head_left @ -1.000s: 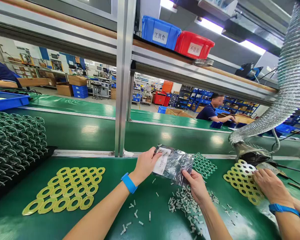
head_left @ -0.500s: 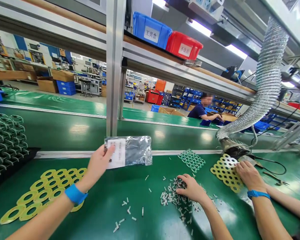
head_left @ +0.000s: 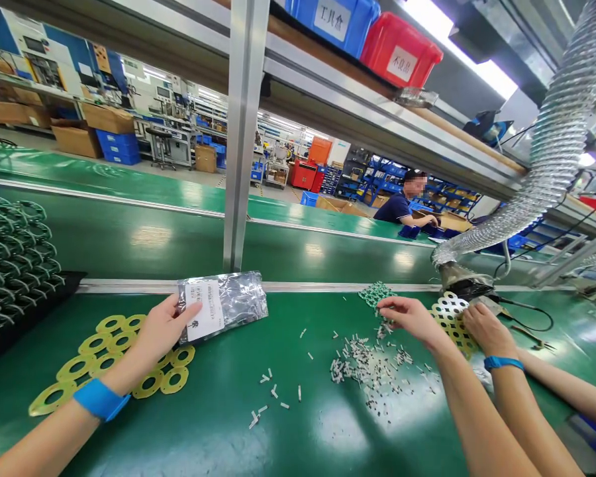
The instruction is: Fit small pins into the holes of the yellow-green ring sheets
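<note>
My left hand (head_left: 165, 326) grips a silvery antistatic bag (head_left: 243, 301) by its left end, thumb over the printed white label (head_left: 208, 310). The bag is above the green bench, near some yellow ring-shaped panels (head_left: 93, 344). To the right, a loose pile of tiny white pieces with dark ends (head_left: 360, 364) is spread out. At the pile's far edge, my right hand (head_left: 410, 319) has its fingers curled together, with a few of these small pieces showing at and just under the fingertips. How many it holds is hidden. A green lattice panel (head_left: 375, 293) lies just beyond it.
A co-worker's hand with a blue wristband (head_left: 491, 331) is on another yellow panel (head_left: 451, 318) at right, below a foil duct (head_left: 546, 159). Green ring racks (head_left: 14, 258) stand at left. An aluminium post (head_left: 243, 132) rises behind the bench. Stray white pieces (head_left: 274, 392) lie in front.
My left hand has moved left with the bag, lowering it towards the yellow panels. My right hand has come up out of the pile towards the lattice panel. The view has shifted.
</note>
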Action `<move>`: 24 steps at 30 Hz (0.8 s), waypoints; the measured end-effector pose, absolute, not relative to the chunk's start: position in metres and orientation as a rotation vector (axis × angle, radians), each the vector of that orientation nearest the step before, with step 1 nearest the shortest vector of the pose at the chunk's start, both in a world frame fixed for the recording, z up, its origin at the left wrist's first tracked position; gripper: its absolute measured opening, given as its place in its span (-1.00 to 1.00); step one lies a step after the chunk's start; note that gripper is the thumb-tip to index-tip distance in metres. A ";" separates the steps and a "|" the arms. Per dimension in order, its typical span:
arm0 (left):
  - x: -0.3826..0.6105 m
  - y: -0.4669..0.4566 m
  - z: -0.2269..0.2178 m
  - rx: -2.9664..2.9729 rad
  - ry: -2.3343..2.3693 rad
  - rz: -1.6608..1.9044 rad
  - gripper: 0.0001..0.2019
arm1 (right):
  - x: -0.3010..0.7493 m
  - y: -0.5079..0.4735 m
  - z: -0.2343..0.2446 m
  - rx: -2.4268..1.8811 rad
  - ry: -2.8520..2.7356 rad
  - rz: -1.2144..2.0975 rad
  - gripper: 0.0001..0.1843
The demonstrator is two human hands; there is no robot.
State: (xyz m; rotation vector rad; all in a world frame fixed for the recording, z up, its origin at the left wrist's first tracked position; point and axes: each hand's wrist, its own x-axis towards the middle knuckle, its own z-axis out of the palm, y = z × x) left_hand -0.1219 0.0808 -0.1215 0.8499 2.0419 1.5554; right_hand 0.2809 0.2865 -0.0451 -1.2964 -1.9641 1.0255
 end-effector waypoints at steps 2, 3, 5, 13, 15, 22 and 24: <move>-0.122 0.081 -0.125 0.895 1.944 1.506 -0.53 | 0.280 0.292 -0.028 -1.299 -1.931 0.993 -0.76; -0.122 0.081 -0.126 0.907 1.911 1.495 -0.53 | 0.279 0.294 -0.022 -1.302 -1.920 0.976 -0.75; -0.124 0.079 -0.127 0.913 1.889 1.502 -0.56 | 0.277 0.299 -0.014 -1.310 -1.912 0.946 -0.73; -0.128 0.078 -0.125 0.903 1.910 1.492 -0.58 | 0.269 0.303 -0.016 -1.328 -2.013 0.858 -0.68; -0.127 0.078 -0.123 0.915 1.910 1.496 -0.57 | 0.268 0.303 -0.022 -1.340 -2.062 0.839 -0.67; -0.127 0.074 -0.119 1.009 1.870 1.529 -0.53 | 0.273 0.299 -0.064 -1.453 -2.289 0.730 -0.67; -0.128 0.074 -0.121 1.025 1.872 1.543 -0.55 | 0.274 0.292 -0.081 -1.465 -2.373 0.713 -0.63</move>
